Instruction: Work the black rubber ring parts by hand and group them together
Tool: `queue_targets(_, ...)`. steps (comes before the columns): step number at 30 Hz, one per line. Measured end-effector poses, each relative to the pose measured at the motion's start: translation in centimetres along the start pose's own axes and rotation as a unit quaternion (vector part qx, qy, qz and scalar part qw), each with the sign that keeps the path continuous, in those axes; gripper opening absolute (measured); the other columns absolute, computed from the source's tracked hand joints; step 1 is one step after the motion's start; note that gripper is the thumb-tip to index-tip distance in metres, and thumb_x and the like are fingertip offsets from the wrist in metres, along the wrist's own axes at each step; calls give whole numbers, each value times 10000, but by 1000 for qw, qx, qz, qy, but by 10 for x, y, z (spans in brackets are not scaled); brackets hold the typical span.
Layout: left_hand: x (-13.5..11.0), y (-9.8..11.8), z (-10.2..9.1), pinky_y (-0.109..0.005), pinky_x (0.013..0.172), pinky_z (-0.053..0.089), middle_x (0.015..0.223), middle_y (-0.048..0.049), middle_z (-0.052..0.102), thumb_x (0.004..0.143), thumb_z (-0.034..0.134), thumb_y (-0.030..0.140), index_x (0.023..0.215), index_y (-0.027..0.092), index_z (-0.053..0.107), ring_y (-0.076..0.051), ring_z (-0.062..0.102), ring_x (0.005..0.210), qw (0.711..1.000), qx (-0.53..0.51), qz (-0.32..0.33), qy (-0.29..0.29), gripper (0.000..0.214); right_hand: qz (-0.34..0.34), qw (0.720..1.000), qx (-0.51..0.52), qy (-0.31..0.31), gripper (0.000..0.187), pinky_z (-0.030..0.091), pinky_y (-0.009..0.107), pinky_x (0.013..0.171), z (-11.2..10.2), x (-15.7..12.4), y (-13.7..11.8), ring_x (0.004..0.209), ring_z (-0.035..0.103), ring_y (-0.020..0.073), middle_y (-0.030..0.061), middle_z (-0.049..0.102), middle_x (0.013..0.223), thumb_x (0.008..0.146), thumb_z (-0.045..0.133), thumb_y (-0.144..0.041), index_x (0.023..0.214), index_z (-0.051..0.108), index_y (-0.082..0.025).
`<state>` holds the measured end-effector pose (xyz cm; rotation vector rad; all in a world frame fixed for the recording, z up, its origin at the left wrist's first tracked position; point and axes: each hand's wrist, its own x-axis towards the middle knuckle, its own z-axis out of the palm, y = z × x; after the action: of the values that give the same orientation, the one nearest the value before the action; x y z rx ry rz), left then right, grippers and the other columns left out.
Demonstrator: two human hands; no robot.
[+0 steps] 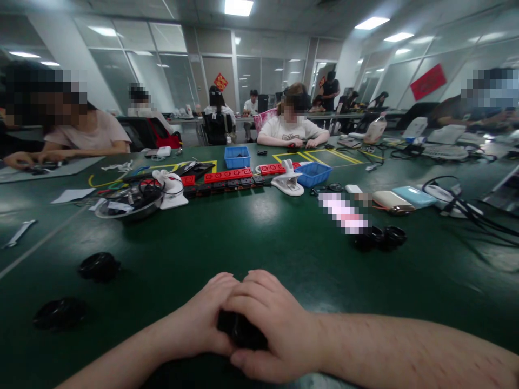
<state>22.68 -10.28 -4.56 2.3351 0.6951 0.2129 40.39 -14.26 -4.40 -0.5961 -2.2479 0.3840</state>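
My left hand and my right hand are pressed together low in the middle of the view, above the green table. Both are closed around a small black object, most of which is hidden by my fingers. My right hand lies over the top of it, thumb underneath. Two black round parts lie on the table to the left of my hands. A pair of black round parts sits to the upper right.
Red power strips, white clip stands, two blue bins, a bowl of cables, phones and power banks and black cords lie further back. Other people sit across and at the left.
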Motion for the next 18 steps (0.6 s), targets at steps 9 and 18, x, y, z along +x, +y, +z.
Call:
queue_targets(9, 0, -2, 1, -379, 947, 307, 877, 22, 558, 545, 789, 221, 802, 203, 515, -215, 497, 869, 1000, 20, -10, -6, 377, 30, 998, -51, -30, 270, 393, 274, 651, 4, -2, 3, 727, 504, 144, 21, 582, 802, 703, 619, -393, 818, 534, -164)
queue_targets(18, 1, 5, 0, -342, 876, 369, 798, 24, 542, 594, 748, 321, 787, 191, 542, -189, 513, 796, 999, 25, -12, 18, 311, -109, 990, 22, -87, 224, 428, 281, 813, 4, -1, 3, 850, 522, 147, 54, 613, 816, 707, 390, -197, 783, 589, -130)
